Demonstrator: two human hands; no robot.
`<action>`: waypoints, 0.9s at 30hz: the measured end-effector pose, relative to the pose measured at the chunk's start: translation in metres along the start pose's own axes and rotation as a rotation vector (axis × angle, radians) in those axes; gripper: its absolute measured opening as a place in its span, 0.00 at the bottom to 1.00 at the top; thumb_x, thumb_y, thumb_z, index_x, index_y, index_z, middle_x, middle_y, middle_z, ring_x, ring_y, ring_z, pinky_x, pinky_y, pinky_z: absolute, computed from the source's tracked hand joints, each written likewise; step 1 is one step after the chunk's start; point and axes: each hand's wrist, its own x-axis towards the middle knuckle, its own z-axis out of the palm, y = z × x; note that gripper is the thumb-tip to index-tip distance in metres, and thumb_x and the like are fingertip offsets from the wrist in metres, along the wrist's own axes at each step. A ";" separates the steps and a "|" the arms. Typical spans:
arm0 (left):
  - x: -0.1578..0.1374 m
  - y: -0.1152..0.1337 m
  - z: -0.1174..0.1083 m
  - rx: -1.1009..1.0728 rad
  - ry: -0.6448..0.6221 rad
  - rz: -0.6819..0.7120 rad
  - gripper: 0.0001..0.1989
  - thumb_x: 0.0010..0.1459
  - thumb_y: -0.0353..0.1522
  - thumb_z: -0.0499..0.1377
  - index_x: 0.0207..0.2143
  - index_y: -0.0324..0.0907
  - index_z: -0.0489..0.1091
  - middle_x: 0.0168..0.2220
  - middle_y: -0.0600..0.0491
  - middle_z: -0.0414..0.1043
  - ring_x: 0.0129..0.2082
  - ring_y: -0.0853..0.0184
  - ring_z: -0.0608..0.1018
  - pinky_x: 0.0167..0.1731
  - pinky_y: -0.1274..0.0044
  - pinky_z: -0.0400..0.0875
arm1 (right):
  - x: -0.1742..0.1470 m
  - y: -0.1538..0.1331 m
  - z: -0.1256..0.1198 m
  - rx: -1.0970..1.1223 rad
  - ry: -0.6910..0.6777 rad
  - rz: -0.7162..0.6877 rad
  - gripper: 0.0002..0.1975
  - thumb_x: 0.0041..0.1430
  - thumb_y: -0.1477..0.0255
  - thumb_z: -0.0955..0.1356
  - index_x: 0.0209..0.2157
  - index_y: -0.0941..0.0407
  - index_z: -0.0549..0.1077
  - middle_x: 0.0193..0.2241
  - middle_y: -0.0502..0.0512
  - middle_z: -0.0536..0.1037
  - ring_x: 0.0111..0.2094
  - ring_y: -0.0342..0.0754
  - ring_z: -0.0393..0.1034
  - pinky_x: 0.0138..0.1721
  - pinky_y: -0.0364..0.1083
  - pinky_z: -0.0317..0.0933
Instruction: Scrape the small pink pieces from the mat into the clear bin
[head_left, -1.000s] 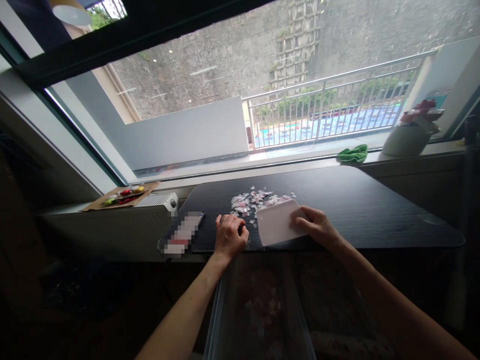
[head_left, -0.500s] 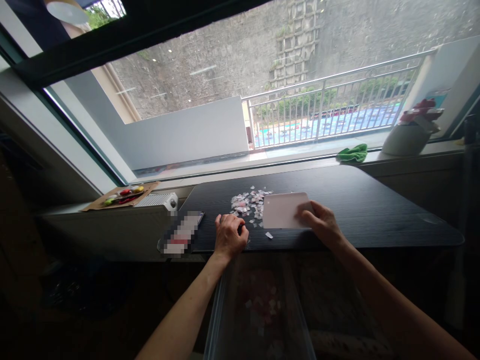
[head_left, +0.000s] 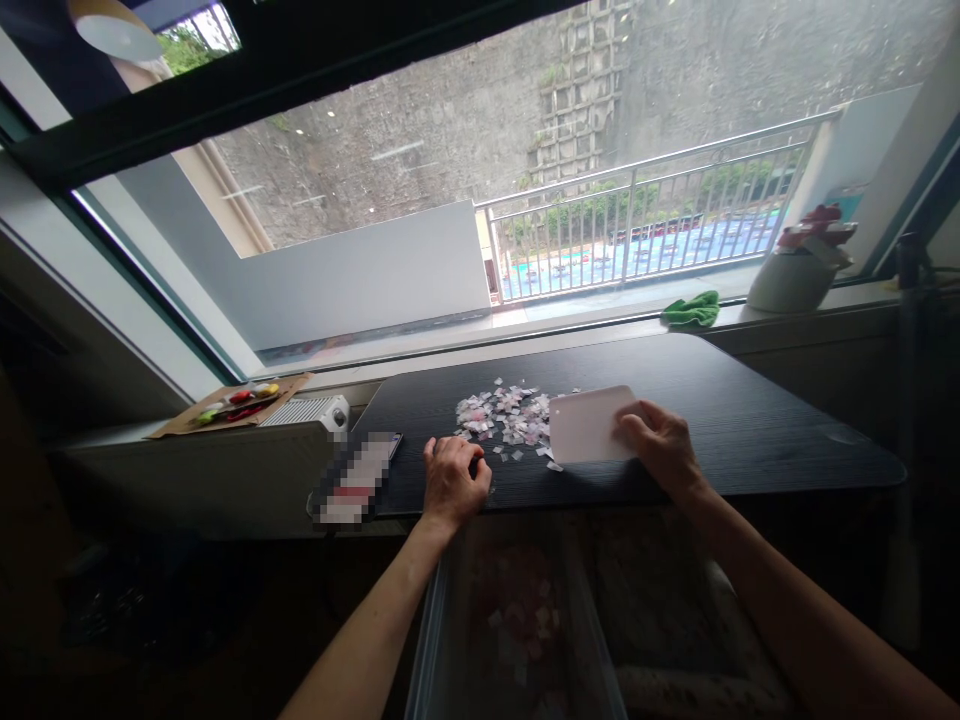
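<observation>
A flat white plastic scraper (head_left: 589, 425), with rounded corners and a small hole near one corner, is in my right hand (head_left: 658, 440), held by its right end between thumb and fingers. Its left edge touches or overlaps a loose pile of small white and pinkish paper pieces (head_left: 510, 410) on the dark table (head_left: 757, 430). Just in front of the pile, my left hand (head_left: 455, 478) rests at the table's near edge, palm down. Its fingers are curled, and whatever lies under them is hidden. Below the edge, a clear plastic bin (head_left: 600, 640) contains more such pieces.
A blurred-out phone (head_left: 360, 478) lies at the table's left end. Beyond it, coloured items rest on cardboard (head_left: 176, 420) beside a radiator (head_left: 311, 412). A green cloth (head_left: 691, 310) and a white container with a red top (head_left: 795, 270) stand on the windowsill.
My right hand has shifted slightly right with the scraper, uncovering more of the pile. My left hand stays curled at the table edge. The view has moved a little.
</observation>
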 end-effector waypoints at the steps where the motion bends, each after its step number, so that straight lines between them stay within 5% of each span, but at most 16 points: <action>1: 0.000 0.000 0.000 0.001 0.000 0.001 0.05 0.51 0.29 0.55 0.29 0.44 0.71 0.33 0.51 0.74 0.41 0.59 0.73 0.57 0.58 0.55 | 0.002 0.001 -0.004 0.026 0.016 0.008 0.08 0.39 0.67 0.65 0.21 0.56 0.71 0.16 0.48 0.71 0.20 0.44 0.64 0.21 0.42 0.57; 9: 0.000 -0.002 0.001 -0.004 0.005 0.006 0.05 0.52 0.29 0.55 0.29 0.44 0.71 0.33 0.51 0.74 0.41 0.59 0.73 0.57 0.58 0.54 | -0.001 0.000 -0.007 0.034 -0.144 -0.018 0.07 0.38 0.66 0.67 0.21 0.56 0.71 0.17 0.47 0.70 0.20 0.42 0.62 0.20 0.41 0.56; 16: 0.000 -0.002 0.001 -0.005 0.029 0.019 0.06 0.52 0.30 0.55 0.29 0.44 0.71 0.32 0.51 0.74 0.41 0.59 0.73 0.56 0.58 0.55 | 0.002 0.005 -0.010 0.068 -0.073 -0.011 0.08 0.40 0.66 0.66 0.20 0.56 0.70 0.17 0.47 0.68 0.20 0.42 0.61 0.20 0.41 0.55; 22: 0.000 -0.002 0.000 -0.012 0.016 0.017 0.06 0.52 0.30 0.54 0.29 0.45 0.71 0.33 0.51 0.74 0.41 0.59 0.73 0.56 0.58 0.55 | 0.003 0.006 -0.009 0.040 -0.147 -0.003 0.07 0.40 0.70 0.65 0.23 0.57 0.71 0.19 0.47 0.71 0.21 0.43 0.63 0.22 0.42 0.57; 27: 0.000 -0.002 0.000 -0.014 0.017 0.011 0.06 0.52 0.30 0.54 0.29 0.45 0.71 0.33 0.51 0.74 0.41 0.59 0.73 0.56 0.58 0.55 | 0.004 0.005 -0.009 0.084 -0.110 -0.013 0.17 0.40 0.70 0.66 0.37 0.57 0.73 0.25 0.49 0.77 0.26 0.46 0.70 0.28 0.44 0.64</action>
